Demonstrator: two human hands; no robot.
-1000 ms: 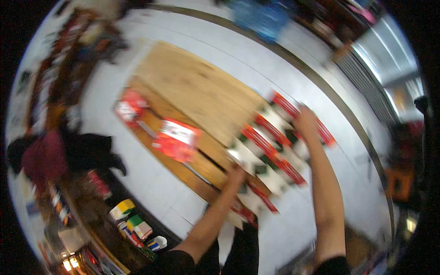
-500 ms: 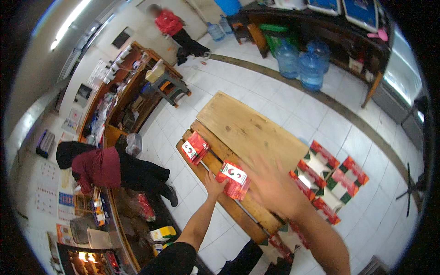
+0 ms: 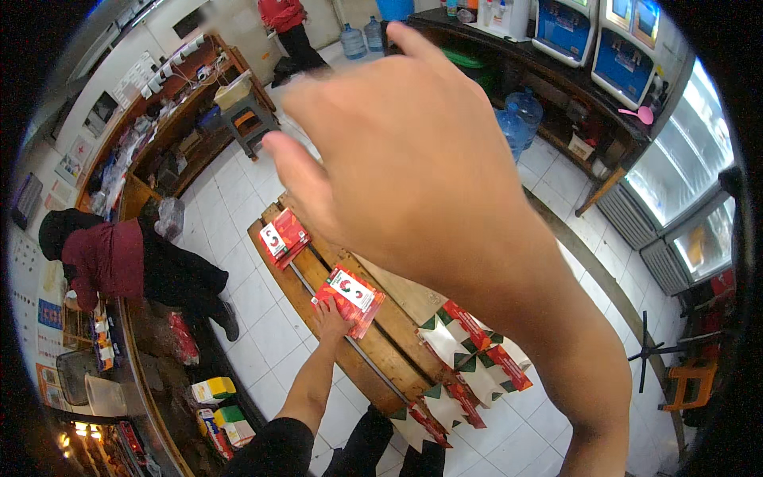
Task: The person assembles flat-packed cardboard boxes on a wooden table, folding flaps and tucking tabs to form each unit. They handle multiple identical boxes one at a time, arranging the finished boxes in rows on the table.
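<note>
My left hand [image 3: 334, 319] rests on the near edge of a stack of flat red printed cartons [image 3: 351, 292], fingers spread and stretched over it. The stack lies on the slatted wooden bench [image 3: 296, 310]. A smaller pile of the same red cartons [image 3: 283, 238] sits farther along the bench. My right hand [image 3: 389, 151] is raised close in front of me, its back showing. Its thumb and little finger stand apart, and no object shows in it; the middle fingertips are blurred or hidden. Several unfolded cartons [image 3: 439, 340], red with white and green insides, stand at the bench's near right end.
A person in a maroon top [image 3: 111, 258] stands at the left counter; another in red [image 3: 288, 24] is at the back. Blue water jugs [image 3: 520, 119] sit under a dark table. A glass-door fridge [image 3: 683, 171] and an orange stool [image 3: 690, 383] stand at the right.
My right hand has risen from beside the stack up toward me, covering the middle of the view. My left hand stays at the stack. The view has shifted, so the bench appears lower and more left.
</note>
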